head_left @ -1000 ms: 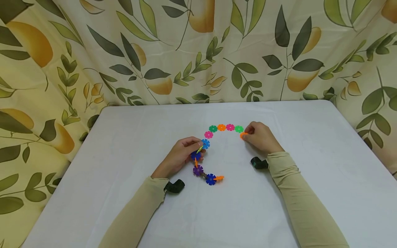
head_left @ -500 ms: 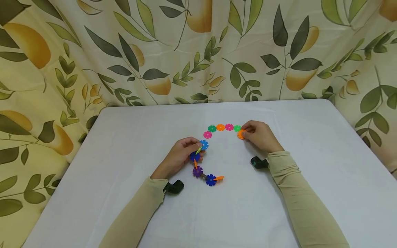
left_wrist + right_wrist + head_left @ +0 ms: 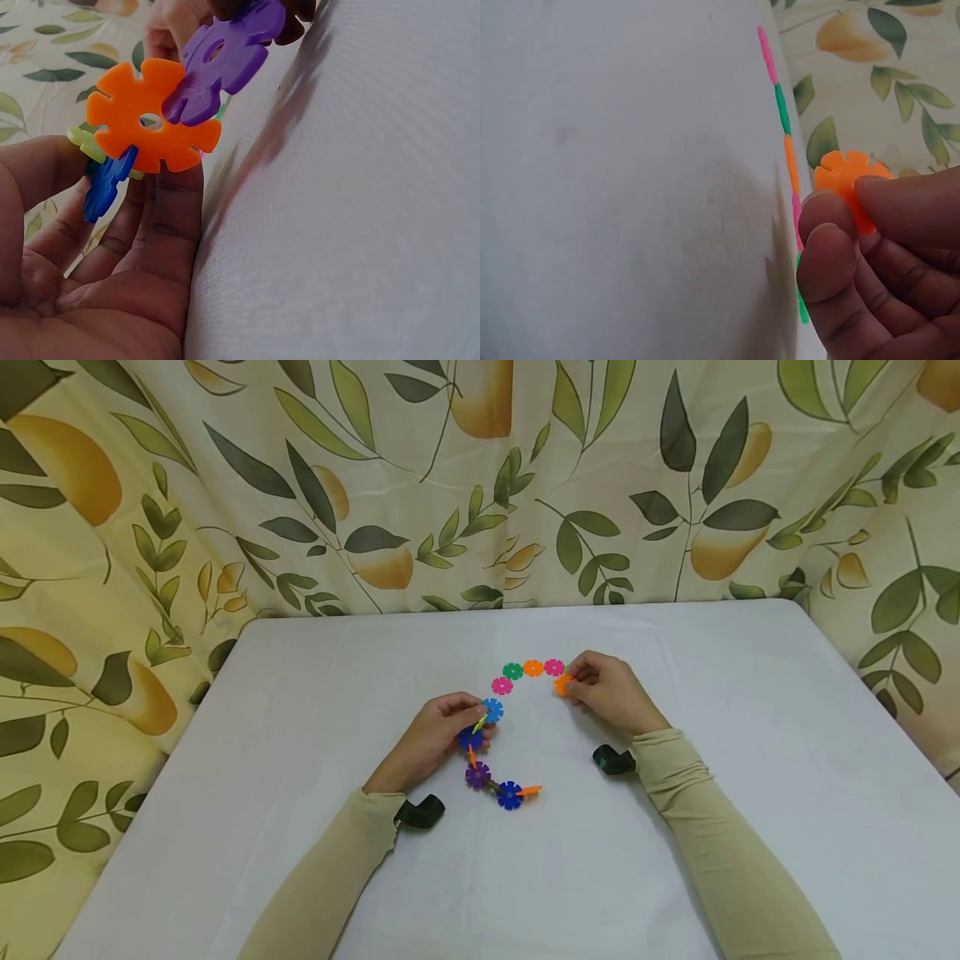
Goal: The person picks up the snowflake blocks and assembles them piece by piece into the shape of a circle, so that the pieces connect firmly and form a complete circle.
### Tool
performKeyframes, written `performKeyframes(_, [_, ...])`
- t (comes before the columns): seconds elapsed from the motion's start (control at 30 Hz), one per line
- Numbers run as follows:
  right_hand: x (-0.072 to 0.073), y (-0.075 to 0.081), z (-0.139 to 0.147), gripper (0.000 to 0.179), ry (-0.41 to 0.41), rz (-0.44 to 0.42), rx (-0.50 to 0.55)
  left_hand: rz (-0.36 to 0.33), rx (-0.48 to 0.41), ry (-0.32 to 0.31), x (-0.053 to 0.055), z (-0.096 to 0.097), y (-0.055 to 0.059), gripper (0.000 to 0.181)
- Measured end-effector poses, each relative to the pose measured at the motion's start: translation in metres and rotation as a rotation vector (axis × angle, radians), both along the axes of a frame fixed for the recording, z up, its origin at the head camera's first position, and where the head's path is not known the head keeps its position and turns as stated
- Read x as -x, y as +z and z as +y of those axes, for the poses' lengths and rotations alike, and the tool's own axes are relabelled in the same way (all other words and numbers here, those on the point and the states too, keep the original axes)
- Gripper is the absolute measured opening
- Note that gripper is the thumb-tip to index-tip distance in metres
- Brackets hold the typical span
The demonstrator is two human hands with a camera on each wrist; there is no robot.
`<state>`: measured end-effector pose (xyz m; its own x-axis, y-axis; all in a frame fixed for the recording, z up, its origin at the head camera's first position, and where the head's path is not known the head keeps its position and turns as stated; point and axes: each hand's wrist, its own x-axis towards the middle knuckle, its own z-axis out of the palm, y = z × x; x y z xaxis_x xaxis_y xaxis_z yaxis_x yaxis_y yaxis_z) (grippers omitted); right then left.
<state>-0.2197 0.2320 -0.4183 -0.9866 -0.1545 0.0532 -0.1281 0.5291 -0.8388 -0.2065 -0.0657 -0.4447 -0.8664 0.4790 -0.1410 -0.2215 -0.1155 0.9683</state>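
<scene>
My left hand (image 3: 427, 743) pinches a chain of interlocked plastic snowflake discs near its far end, by a yellow-green disc (image 3: 481, 724) and a light blue disc (image 3: 493, 710). From there the chain curves toward the near side through an orange disc (image 3: 135, 112), a purple disc (image 3: 477, 775) and a dark blue disc (image 3: 510, 795), ending in another orange one. Between thumb and fingertips my right hand (image 3: 618, 697) holds a single orange snowflake disc (image 3: 840, 176), raised above the table in the right wrist view.
Beyond the chain, loose discs lie flat in an arc: pink (image 3: 502, 686), green (image 3: 513, 671), orange (image 3: 533, 668), a second pink (image 3: 553, 667) and a light green (image 3: 804, 304) partly hidden by the right hand. The white table (image 3: 300, 693) meets a patterned curtain (image 3: 480, 485).
My right hand has moved left with the orange disc, now covering most of the light green one. The left hand and the chain stay almost where they were.
</scene>
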Motion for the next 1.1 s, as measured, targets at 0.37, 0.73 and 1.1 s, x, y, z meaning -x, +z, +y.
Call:
performKeyframes(0.37, [-0.004,0.002,-0.021,0.012,0.054,0.02,-0.058,0.012,0.014,0.0,0.001,0.0,-0.003,0.015])
performKeyframes(0.73, [-0.01,0.007,-0.038,0.009,0.143,0.044,-0.02,0.004,0.029,-0.001,0.002,0.0,-0.004,0.016])
performKeyframes(1.1, [-0.017,0.014,-0.052,0.019,0.242,0.085,0.005,0.013,0.027,-0.003,0.001,0.001,-0.002,0.018])
